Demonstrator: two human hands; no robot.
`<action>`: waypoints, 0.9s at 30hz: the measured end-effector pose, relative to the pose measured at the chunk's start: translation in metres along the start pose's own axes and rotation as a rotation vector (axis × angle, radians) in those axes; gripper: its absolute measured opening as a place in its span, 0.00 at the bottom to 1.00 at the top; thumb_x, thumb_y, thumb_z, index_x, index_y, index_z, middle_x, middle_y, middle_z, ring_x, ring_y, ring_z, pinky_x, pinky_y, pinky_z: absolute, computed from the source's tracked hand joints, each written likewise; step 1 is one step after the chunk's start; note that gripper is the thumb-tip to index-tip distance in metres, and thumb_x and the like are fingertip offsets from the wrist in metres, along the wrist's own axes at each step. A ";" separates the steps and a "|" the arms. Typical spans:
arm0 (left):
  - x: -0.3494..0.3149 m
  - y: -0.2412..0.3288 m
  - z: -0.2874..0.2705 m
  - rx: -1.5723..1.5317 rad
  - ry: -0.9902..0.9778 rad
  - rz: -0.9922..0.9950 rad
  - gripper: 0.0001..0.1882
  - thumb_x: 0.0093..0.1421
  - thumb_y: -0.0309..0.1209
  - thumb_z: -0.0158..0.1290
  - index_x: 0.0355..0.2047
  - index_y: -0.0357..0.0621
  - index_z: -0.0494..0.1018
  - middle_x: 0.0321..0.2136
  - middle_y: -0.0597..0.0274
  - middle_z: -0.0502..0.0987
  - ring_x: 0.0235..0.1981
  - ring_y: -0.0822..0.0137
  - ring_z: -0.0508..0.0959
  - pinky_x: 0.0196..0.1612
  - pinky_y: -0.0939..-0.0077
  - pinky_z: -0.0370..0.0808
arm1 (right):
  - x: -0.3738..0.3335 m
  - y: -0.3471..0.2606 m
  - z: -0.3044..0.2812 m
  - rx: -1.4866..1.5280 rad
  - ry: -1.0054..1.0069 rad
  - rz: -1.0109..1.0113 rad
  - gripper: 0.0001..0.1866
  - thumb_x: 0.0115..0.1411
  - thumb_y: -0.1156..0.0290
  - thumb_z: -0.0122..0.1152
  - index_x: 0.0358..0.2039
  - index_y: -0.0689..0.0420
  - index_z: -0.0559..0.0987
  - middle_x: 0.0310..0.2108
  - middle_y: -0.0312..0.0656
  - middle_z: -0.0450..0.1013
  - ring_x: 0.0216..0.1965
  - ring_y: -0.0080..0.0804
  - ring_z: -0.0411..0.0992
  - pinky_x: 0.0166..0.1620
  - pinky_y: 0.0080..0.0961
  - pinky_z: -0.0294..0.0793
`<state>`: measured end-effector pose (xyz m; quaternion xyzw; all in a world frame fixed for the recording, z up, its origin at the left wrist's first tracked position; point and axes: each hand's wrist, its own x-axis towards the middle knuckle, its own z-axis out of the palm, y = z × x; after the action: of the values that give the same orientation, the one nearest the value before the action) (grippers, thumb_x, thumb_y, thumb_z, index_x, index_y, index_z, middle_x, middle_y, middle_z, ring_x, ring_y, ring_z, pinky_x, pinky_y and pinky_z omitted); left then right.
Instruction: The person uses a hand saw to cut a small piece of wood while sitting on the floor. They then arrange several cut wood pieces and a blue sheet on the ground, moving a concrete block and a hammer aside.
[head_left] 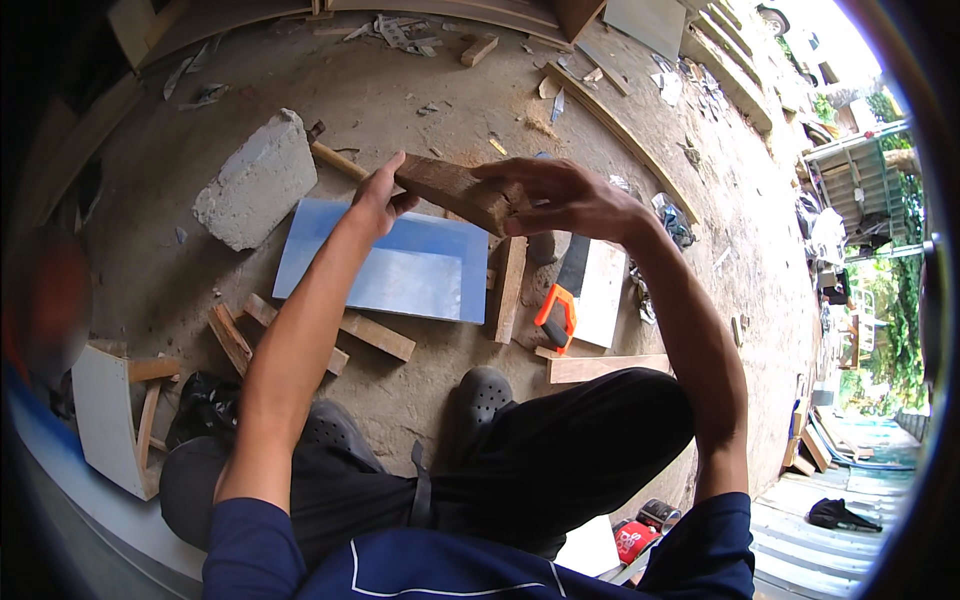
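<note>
Raised in front of me is a short, thick wooden block [447, 187], held between both hands. My left hand [378, 200] pinches its left end, thumb on the upper edge. My right hand [560, 200] curls its fingers round the right end. Below the block lies a blue board [390, 262] with a glossy surface. A hammer [338, 160] with a wooden handle rests behind my left hand, its near end hidden. Below my right hand, a handsaw with an orange and black handle [557, 318] lies partly on a white panel [602, 295].
A concrete block [258, 182] stands at the left. Wood offcuts [378, 336] lie near my feet, with another piece [511, 290] beside the blue board. A long plank [625, 140] crosses the far right floor. A white wooden frame [108, 420] stands at lower left.
</note>
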<state>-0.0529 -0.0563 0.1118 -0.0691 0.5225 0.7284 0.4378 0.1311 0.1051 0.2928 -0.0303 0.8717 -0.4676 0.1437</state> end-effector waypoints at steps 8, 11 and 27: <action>0.007 -0.038 -0.006 0.135 -0.022 -0.140 0.17 0.64 0.45 0.47 0.37 0.43 0.71 0.29 0.60 0.76 0.25 0.68 0.76 0.24 0.78 0.78 | 0.015 0.015 0.004 0.395 0.144 0.096 0.28 0.63 0.53 0.55 0.59 0.54 0.69 0.45 0.47 0.74 0.38 0.30 0.76 0.42 0.28 0.77; 0.016 -0.058 -0.009 0.209 -0.060 -0.183 0.18 0.65 0.45 0.45 0.36 0.43 0.72 0.27 0.60 0.76 0.22 0.68 0.76 0.23 0.78 0.77 | 0.017 0.033 0.001 0.571 0.201 0.212 0.27 0.66 0.54 0.50 0.58 0.58 0.68 0.44 0.49 0.74 0.36 0.31 0.77 0.38 0.26 0.79; 0.054 -0.111 0.019 0.661 0.130 -0.225 0.30 0.63 0.56 0.39 0.40 0.40 0.73 0.30 0.56 0.77 0.29 0.60 0.78 0.30 0.65 0.77 | 0.047 0.108 0.019 -0.069 0.502 0.191 0.28 0.50 0.63 0.70 0.45 0.57 0.64 0.35 0.52 0.74 0.35 0.44 0.76 0.36 0.36 0.74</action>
<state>-0.0001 -0.0021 0.0119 -0.0272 0.7458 0.4615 0.4796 0.1001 0.1420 0.1832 0.1641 0.8944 -0.4147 -0.0348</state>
